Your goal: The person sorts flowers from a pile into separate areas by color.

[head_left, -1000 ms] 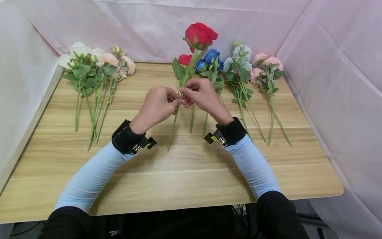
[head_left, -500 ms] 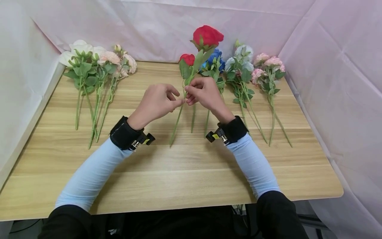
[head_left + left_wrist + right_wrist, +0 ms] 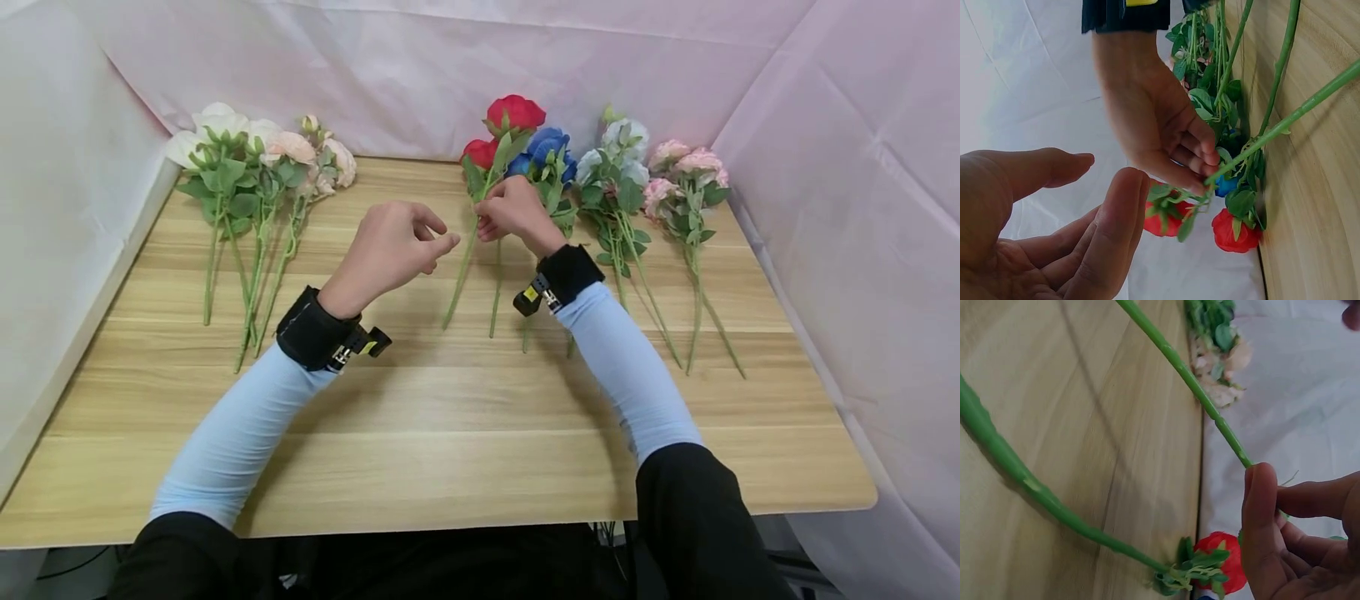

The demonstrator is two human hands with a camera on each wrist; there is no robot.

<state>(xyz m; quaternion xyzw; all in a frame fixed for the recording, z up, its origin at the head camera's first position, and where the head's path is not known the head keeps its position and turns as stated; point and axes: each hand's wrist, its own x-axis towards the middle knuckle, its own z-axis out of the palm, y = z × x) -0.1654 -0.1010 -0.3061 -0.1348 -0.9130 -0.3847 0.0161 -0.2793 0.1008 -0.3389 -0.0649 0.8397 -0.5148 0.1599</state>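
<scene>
My right hand point(image 3: 516, 212) pinches the green stem point(image 3: 1213, 412) of a red rose point(image 3: 516, 113) between thumb and fingertips. The rose's bloom points toward the back of the table, and its stem slants down toward me. A second red rose point(image 3: 480, 152) lies just behind it, with a blue flower point(image 3: 551, 148) to its right. My left hand point(image 3: 396, 250) hovers to the left of the held stem, thumb and fingers apart. Nothing sits between those fingers in the left wrist view, where the held rose point(image 3: 1163, 211) shows beyond them.
White flowers point(image 3: 217, 122) and peach flowers point(image 3: 288, 147) lie at the back left of the wooden table point(image 3: 450, 467). Pale blue flowers point(image 3: 626, 140) and pink flowers point(image 3: 699, 162) lie at the back right. White cloth point(image 3: 420, 75) hangs along the back and sides.
My left hand has let go of the stem and is apart from it. The right hand has carried the rose away from me and slightly right, its bloom now lower, near the other red rose.
</scene>
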